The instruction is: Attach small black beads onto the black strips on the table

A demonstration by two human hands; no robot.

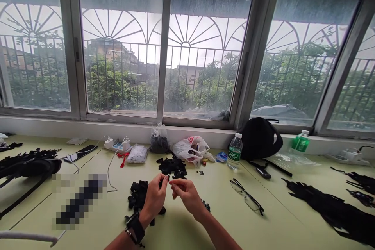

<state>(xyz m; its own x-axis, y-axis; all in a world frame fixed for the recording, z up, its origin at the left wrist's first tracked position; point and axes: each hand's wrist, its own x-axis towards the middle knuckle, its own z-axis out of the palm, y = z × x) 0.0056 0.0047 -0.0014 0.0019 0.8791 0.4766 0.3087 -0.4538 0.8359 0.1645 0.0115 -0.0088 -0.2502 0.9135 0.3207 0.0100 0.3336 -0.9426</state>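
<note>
My left hand [156, 194], with a black watch [136, 227] on its wrist, is closed in front of me above the table [187, 230]. A bit of black shows between its thumb and curled fingers, apparently a small black fabric piece. Close by, my right hand [187, 196] has its thumb and forefinger pinched together, pointing at the left hand; anything between them is too small to make out. Beside and behind my left hand lie loose black pieces [137, 195] and a second heap of black pieces [172, 166]. Small dark round parts [206, 205] are partly hidden by my right wrist.
Glasses [247, 197] lie to the right, with a water bottle [235, 151] and black cap [259, 139] behind. Plastic bags [191, 150] and a power strip [118, 146] line the window side. Black strips [331, 207] lie far right; a phone [81, 153] lies left.
</note>
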